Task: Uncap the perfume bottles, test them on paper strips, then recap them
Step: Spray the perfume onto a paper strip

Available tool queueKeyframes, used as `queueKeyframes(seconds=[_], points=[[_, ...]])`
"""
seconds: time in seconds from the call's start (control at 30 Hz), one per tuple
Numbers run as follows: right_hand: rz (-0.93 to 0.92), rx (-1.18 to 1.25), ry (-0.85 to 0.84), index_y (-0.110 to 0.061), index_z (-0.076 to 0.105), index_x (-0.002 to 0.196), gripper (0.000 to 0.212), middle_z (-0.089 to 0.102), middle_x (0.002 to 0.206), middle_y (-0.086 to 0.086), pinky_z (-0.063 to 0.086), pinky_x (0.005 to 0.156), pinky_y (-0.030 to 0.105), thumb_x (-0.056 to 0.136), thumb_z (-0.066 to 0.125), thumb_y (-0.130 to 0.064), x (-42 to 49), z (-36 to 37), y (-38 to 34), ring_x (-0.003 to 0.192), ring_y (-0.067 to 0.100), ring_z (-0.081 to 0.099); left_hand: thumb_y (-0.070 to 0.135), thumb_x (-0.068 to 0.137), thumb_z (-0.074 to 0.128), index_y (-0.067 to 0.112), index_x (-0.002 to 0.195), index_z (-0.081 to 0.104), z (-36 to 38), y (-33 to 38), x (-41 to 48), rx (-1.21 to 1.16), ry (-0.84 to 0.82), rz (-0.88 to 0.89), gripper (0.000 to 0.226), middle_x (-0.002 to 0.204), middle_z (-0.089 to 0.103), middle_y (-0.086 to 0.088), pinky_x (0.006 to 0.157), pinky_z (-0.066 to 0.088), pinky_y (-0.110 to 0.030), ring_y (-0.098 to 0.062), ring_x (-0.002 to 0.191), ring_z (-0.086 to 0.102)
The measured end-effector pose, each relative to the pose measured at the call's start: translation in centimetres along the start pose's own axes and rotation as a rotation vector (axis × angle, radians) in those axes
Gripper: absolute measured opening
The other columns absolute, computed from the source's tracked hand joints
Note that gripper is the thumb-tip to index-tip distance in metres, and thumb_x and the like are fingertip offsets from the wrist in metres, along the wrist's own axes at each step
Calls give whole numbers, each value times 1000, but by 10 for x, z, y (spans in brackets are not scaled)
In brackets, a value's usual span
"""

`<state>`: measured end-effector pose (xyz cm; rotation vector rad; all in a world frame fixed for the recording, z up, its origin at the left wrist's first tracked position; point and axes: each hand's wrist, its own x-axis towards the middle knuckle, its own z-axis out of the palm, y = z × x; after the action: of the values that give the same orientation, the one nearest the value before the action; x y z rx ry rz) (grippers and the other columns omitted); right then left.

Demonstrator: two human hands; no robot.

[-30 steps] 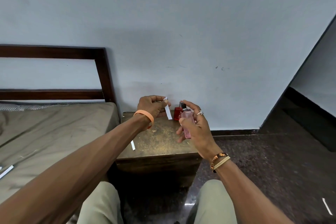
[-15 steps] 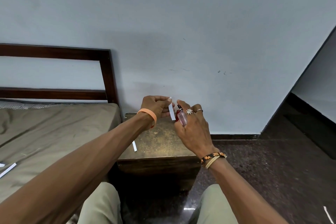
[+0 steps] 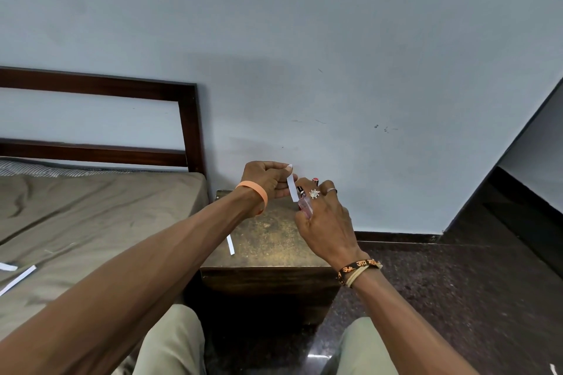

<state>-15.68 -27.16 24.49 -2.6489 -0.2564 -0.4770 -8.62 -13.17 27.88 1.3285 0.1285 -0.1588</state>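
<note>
L hand [image 3: 265, 178] pinches paper strip [image 3: 292, 189]; R hand [image 3: 326, 222] grips pink bottle [image 3: 304, 206].

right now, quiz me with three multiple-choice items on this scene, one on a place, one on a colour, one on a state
1. The loose strip beside the left forearm lies on:
A. the wooden stand
B. the headboard
C. the person's knee

2. The band on the left wrist is:
A. green
B. orange
C. blue

3. The left hand is:
A. flat on the bed
B. holding a cap
C. pinching a paper strip

Answers
1 A: the loose strip lies flat at the left edge of the wooden stand's top.
2 B: the band is plainly orange.
3 C: the left hand pinches the paper strip by its top end, close to the perfume bottle that the right hand grips.
</note>
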Motion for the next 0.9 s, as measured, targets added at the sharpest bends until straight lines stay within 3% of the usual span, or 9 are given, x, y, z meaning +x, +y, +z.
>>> queueKeyframes(seconds=[0.17, 0.23, 0.33, 0.47, 0.67, 0.8, 0.9], points=[[14, 7, 10, -45, 28, 136, 53, 39, 131, 9, 59, 68, 44, 90, 47, -28, -5, 5, 2, 74, 29, 62, 2, 87, 66, -2, 95, 65, -3, -1, 0, -17, -9, -10, 9, 85, 71, -21, 62, 61, -35, -26, 71, 72], [13, -26, -10, -38, 37, 129, 43, 39, 131, 8, 58, 67, 42, 89, 49, -26, -4, 7, 4, 74, 28, 62, 2, 86, 66, -3, 97, 65, -5, -2, 1, -17, -5, -12, 12, 84, 71, -20, 58, 59, -32, -25, 68, 72], [57, -40, -27, -31, 49, 120, 31, 40, 132, 6, 57, 69, 42, 89, 49, -29, -5, 11, 6, 79, 28, 63, 2, 86, 67, -5, 100, 65, -7, -5, 3, -15, -5, -23, 16, 89, 71, -23, 63, 61, -35, -29, 74, 72], [21, -5, -12, -40, 32, 134, 49, 39, 128, 7, 58, 67, 44, 90, 47, -25, -4, 12, 2, 76, 30, 62, 3, 85, 68, -3, 98, 66, -9, -11, 5, 11, -2, -28, 14, 85, 72, -21, 67, 61, -37, -29, 73, 73], [8, -79, -17, -27, 46, 128, 39, 41, 127, 12, 56, 65, 43, 90, 51, -20, 3, 11, -4, 72, 34, 61, 3, 84, 70, -4, 96, 67, -7, -14, 3, 41, -3, -30, 14, 74, 70, -14, 54, 57, -27, -19, 57, 70], [2, -32, 16, -34, 35, 136, 51, 41, 125, 10, 58, 66, 43, 90, 51, -20, 3, 12, -6, 75, 30, 61, 1, 84, 69, -5, 96, 67, -10, -14, 5, 24, -1, -29, 14, 76, 71, -17, 56, 58, -30, -24, 63, 72], [4, -44, -8, -37, 34, 130, 46, 41, 124, 9, 57, 68, 43, 89, 52, -24, 10, 10, -6, 76, 32, 61, 2, 84, 69, -4, 96, 67, -12, -16, 8, 44, 6, -33, 14, 81, 71, -18, 57, 58, -31, -26, 67, 72]])
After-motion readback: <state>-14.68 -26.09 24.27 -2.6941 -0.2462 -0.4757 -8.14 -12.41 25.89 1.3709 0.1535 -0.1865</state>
